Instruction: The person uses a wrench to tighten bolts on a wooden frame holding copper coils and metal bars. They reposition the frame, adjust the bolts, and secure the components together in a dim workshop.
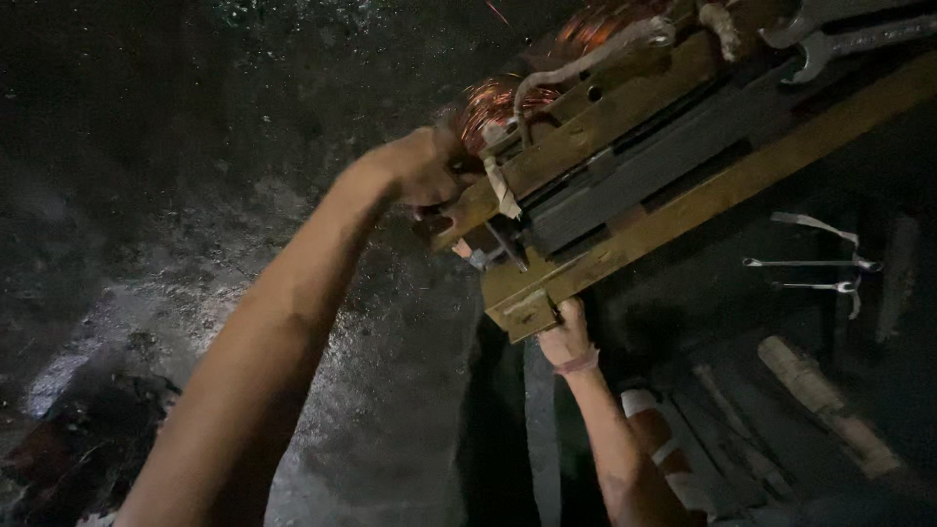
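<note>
We're mid-job on the transformer core (625, 185): copper windings (493, 102) sit exposed, frame bars are on. Left hand (425, 171) is closed on the core's near end; right hand (564, 334) grips the lower yellow frame corner (527, 314) from below. Spanners (815, 273) lie unused nearby.

Spanners (815, 273) lie right on a dark surface; wet dark floor (146, 146) left.

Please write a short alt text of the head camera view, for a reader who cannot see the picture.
Two bare hands hold a heavy metal frame with copper wire coils: the left hand grips its end near the coils, the right hand holds its lower corner. Wrenches lie at its top edge, above a dark, gritty floor.
</note>
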`<move>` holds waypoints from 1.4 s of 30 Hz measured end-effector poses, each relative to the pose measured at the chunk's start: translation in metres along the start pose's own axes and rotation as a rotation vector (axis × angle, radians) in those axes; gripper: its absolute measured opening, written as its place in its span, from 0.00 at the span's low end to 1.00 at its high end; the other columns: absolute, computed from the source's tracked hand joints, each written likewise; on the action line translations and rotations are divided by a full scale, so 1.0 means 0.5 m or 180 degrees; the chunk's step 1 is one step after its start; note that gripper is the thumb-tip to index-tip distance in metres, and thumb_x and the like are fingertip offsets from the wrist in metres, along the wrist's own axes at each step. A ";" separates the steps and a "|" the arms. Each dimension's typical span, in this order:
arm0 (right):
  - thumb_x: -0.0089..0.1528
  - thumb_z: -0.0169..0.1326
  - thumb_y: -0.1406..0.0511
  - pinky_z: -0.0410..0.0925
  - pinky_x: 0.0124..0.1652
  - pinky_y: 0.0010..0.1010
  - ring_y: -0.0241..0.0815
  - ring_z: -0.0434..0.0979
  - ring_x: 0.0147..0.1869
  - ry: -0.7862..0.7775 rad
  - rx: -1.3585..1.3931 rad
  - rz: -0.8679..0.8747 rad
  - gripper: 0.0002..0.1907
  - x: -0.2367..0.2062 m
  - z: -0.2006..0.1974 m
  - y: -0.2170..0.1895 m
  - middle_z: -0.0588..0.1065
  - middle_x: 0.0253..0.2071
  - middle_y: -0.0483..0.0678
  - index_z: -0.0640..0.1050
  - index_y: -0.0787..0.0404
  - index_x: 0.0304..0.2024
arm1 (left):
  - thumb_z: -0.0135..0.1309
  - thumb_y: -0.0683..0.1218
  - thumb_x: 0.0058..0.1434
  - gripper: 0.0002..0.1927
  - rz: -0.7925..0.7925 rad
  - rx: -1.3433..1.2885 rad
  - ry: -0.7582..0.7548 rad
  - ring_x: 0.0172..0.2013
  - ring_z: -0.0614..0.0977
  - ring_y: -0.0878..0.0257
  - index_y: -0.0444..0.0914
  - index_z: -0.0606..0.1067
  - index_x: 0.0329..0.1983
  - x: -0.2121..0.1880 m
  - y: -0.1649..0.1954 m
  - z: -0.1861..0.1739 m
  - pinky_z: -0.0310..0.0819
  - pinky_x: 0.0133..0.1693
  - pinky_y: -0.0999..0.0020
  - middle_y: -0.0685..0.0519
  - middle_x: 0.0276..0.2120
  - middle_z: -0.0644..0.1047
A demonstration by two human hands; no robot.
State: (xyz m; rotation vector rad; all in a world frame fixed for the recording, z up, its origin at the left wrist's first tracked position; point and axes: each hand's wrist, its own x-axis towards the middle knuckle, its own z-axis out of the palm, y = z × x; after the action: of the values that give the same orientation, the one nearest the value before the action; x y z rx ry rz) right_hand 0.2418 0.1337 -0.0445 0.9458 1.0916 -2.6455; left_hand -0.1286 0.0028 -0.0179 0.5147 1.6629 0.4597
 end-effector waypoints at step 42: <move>0.61 0.66 0.62 0.68 0.56 0.32 0.36 0.73 0.58 0.0835 -0.0419 -0.0245 0.23 0.056 0.055 -0.001 0.76 0.54 0.44 0.75 0.62 0.56 | 0.61 0.59 0.63 0.21 -0.0261 -0.0355 0.1964 0.36 0.84 0.44 0.36 0.83 0.43 -0.084 0.011 0.067 0.77 0.37 0.50 0.40 0.32 0.82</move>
State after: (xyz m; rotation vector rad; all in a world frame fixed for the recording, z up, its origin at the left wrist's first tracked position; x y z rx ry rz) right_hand 0.2056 0.1188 -0.0460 1.2732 1.3641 -2.5207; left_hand -0.0899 -0.0165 0.0141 0.2258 2.2207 0.6926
